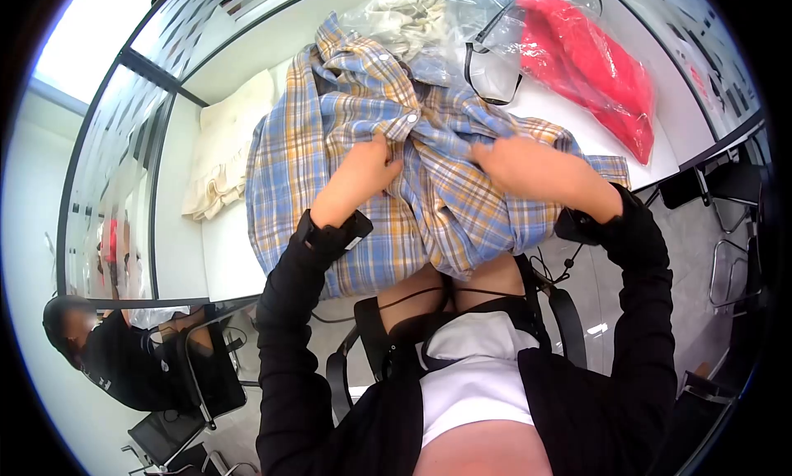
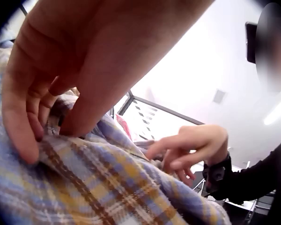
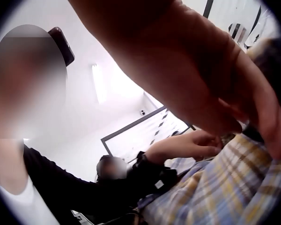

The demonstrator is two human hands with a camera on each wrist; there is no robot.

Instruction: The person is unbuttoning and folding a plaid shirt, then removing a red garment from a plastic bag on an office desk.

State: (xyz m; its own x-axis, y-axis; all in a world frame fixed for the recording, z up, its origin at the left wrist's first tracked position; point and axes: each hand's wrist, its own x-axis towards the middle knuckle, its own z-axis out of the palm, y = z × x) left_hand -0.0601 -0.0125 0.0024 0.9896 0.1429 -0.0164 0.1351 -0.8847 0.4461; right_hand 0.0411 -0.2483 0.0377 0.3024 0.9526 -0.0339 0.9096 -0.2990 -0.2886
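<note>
A blue, yellow and white plaid shirt [image 1: 289,162] with white buttons lies spread and rumpled on the table, its lower part hanging over the front edge toward the person's lap. The left hand [image 1: 360,177] is at the shirt's front, below a button. In the left wrist view, its thumb and fingers are bent about a fold of cloth. To the right, the right hand [image 1: 532,169] reaches down to the shirt. Its thumb and forefinger stand apart at the fabric in the right wrist view, the fingers loosely bent.
Folded cream cloth [image 1: 235,138] lies at the table's left. At the back are a clear bag with whitish cloth [image 1: 408,18] and a red garment in clear plastic [image 1: 586,72]. Glass partitions [image 1: 124,179] surround the table. Another person [image 1: 124,360] sits at lower left.
</note>
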